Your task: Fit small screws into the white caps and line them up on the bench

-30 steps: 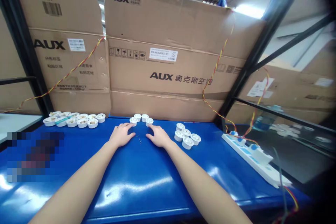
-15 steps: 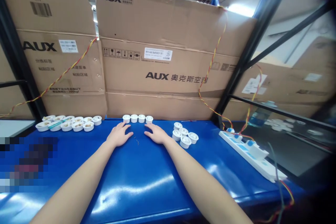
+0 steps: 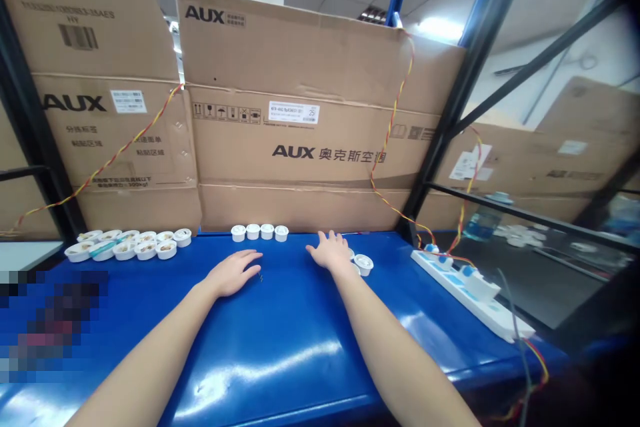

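Observation:
My left hand point(image 3: 233, 273) hovers low over or rests on the blue tabletop point(image 3: 270, 327), its fingers stretched out and nothing visible in them. Beside its thumb lie a few tiny dark screw-like pieces point(image 3: 261, 276), partly covered. My right hand point(image 3: 330, 251) has its fingers spread over a cluster of round white plastic cups point(image 3: 364, 265) and hides most of them; whether it touches them I cannot tell. Between and beyond both hands, a row of several similar white cups point(image 3: 267, 232) stands against the cardboard.
At the left are several white cups point(image 3: 146, 250) with small parts inside and a teal stick-like tool point(image 3: 104, 248) across them. A white power strip point(image 3: 470, 293) with plugs runs along the right. Cardboard panels point(image 3: 310, 173) and a black rack post point(image 3: 443, 140) bound the back.
My right hand has moved right, from beside the cup row to over the right-hand cluster. My left hand has shifted slightly down, partly covering the tiny pieces. The view has tilted up a little.

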Tool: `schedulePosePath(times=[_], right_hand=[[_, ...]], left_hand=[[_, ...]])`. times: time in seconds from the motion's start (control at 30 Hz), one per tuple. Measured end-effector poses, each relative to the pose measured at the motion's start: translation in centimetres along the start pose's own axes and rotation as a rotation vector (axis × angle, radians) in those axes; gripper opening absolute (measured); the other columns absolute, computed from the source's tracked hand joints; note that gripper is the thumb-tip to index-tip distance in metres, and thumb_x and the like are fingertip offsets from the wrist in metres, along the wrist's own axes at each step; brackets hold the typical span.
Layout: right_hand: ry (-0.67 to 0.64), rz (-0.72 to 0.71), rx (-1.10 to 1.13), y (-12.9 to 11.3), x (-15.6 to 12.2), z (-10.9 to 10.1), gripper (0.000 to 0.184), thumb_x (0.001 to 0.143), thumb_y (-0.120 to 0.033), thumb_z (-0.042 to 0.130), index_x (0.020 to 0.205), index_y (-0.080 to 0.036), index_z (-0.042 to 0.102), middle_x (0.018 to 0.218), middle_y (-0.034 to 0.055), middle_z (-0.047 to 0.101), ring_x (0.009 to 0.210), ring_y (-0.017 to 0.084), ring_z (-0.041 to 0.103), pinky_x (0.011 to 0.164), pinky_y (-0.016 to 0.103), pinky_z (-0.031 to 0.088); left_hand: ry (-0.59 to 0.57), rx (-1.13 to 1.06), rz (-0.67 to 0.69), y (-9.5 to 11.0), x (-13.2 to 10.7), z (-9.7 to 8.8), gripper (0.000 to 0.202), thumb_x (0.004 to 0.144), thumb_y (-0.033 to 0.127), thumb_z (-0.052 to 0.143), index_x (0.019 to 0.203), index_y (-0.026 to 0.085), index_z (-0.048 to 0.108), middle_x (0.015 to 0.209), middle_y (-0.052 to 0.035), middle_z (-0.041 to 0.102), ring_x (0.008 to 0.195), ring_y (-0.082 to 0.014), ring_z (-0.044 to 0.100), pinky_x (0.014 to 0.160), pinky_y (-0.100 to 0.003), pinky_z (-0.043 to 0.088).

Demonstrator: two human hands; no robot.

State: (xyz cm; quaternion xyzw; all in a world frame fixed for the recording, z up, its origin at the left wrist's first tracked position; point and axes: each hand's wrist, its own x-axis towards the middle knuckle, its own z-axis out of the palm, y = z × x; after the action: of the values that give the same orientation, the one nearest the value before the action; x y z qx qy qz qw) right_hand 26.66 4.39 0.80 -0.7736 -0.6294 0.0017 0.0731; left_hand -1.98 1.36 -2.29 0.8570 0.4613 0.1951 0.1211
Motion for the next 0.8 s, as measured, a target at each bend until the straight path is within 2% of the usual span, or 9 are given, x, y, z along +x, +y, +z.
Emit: schedulePosePath(times=[0.07,0.17,0.47,0.63,0.8], right_hand=[[-0.065,0.003,-0.020,0.2,0.3,0.3,0.075,0.086,-0.058,0.042,0.146,-0.016,0.028,0.152,0.0165,0.022,0.140,0.034,0.018,0.110,0.046,0.013],[-0.090,-0.004,-0.051,0.0,0.4,0.6,0.079,0.085,-0.059,0.042,0.148,-0.016,0.025,0.154,0.0158,0.018,0.141,0.034,0.014,0.111,0.045,0.011],[-0.145,-0.059,-0.099,-0.6,0.3,0.8,0.074,0.085,-0.059,0.042,0.144,-0.016,0.034,0.155,0.0158,0.015,0.142,0.034,0.011,0.112,0.045,0.010],[-0.041,-0.258,-0.011,-1.6,-0.8,1.1,0.070,0.083,-0.053,0.050,0.139,-0.012,0.041,0.151,0.0188,0.026,0.139,0.035,0.021,0.110,0.046,0.018],[0.070,-0.565,0.117,-3.0,-2.2,0.5,0.054,0.080,-0.039,0.060,0.130,-0.021,0.050,0.140,0.0114,0.044,0.128,0.029,0.038,0.104,0.041,0.031]], left_hand=[[-0.002,0.005,-0.001,0.2,0.0,0.0,0.054,0.092,0.059,0.030,0.133,0.030,0.050,0.142,-0.0035,0.047,0.132,-0.0247,0.040,0.111,-0.043,0.031],[0.013,0.007,0.014,0.2,0.0,-0.1,0.051,0.092,0.057,0.031,0.127,0.028,0.055,0.138,-0.0038,0.051,0.129,-0.0242,0.044,0.109,-0.041,0.034],[0.012,0.020,0.032,0.1,0.1,-0.1,0.047,0.091,0.054,0.037,0.121,0.026,0.060,0.135,-0.0059,0.053,0.126,-0.0243,0.047,0.108,-0.040,0.036],[0.017,0.039,0.037,0.2,0.1,-0.1,0.044,0.090,0.052,0.042,0.121,0.027,0.060,0.135,-0.0053,0.053,0.125,-0.0250,0.048,0.107,-0.039,0.036],[0.028,0.014,0.037,0.1,0.0,0.1,0.044,0.087,0.053,0.046,0.121,0.027,0.060,0.135,-0.0057,0.053,0.127,-0.0258,0.046,0.108,-0.041,0.035]])
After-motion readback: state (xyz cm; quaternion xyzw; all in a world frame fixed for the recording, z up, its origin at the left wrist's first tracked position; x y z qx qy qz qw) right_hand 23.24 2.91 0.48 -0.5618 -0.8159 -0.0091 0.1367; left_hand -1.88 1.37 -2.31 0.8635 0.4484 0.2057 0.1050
